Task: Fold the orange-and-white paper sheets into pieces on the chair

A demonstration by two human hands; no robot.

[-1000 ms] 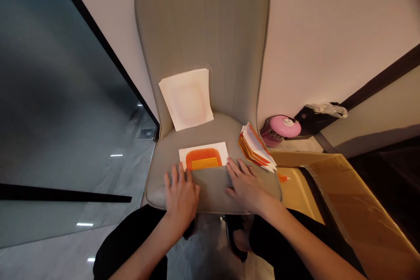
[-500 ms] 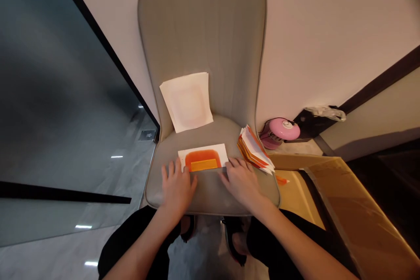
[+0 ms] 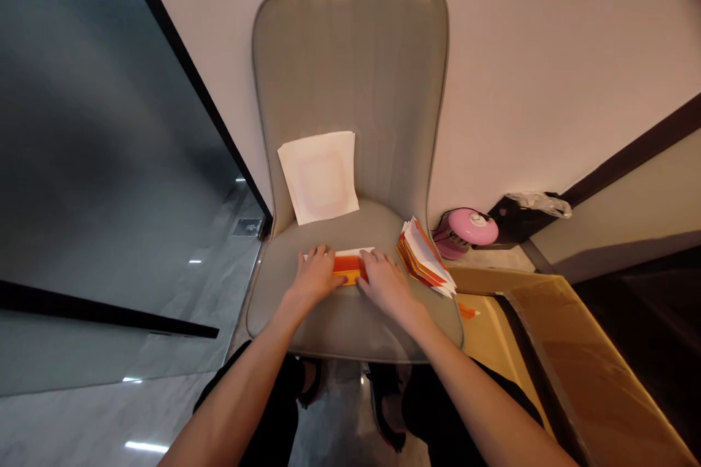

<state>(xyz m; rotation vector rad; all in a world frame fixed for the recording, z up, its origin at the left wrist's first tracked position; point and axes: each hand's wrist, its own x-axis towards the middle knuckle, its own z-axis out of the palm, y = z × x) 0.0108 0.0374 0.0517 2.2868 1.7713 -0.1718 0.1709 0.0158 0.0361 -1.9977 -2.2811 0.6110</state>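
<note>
A folded sheet of paper (image 3: 349, 263), white at the edge with an orange and yellow panel, lies on the seat of the grey chair (image 3: 350, 321). My left hand (image 3: 316, 273) grips its left end, fingers over the far side and thumb by the near edge. At the right end my right hand (image 3: 383, 279) holds it the same way, thumb near the yellow strip. Both hands cover the paper's ends. Just right of my right hand stands a bundle of folded papers (image 3: 424, 257), white and orange. Behind, a stack of white sheets (image 3: 320, 176) leans against the backrest.
An open cardboard box (image 3: 591, 350) stands at the right of the chair. Beyond it are a pink rounded appliance (image 3: 472, 227) and a black bag or box (image 3: 507, 219) by the wall. A dark glass panel (image 3: 109, 160) rises on the left.
My hands have moved inward and forward onto the paper, closing over its two ends. More of its orange panel is now covered. The camera view has shifted slightly.
</note>
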